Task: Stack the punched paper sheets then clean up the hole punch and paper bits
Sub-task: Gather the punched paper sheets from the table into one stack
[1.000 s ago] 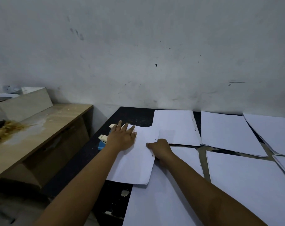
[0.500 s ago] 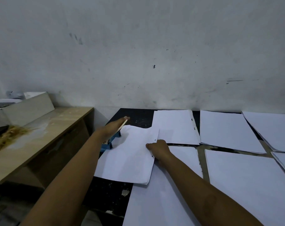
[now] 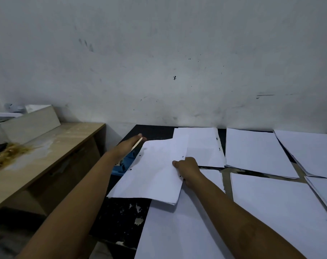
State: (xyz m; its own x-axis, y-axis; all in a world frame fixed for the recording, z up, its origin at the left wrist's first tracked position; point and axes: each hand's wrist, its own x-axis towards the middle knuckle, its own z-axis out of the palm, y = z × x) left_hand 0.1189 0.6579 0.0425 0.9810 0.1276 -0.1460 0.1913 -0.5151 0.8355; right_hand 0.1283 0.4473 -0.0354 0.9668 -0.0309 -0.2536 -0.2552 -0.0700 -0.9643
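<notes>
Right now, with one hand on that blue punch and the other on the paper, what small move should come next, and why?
Probably slide the sheet rightward, clear of the hole punch. Two holes already show along its left edge, the right hand pinches its right edge, and the left hand rests on the punch lever.

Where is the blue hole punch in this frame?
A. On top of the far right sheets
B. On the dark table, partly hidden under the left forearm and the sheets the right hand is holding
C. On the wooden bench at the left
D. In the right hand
B: the blue hole punch sits on the dark table, showing between the left forearm and the held sheets gripped by the right hand.
</notes>
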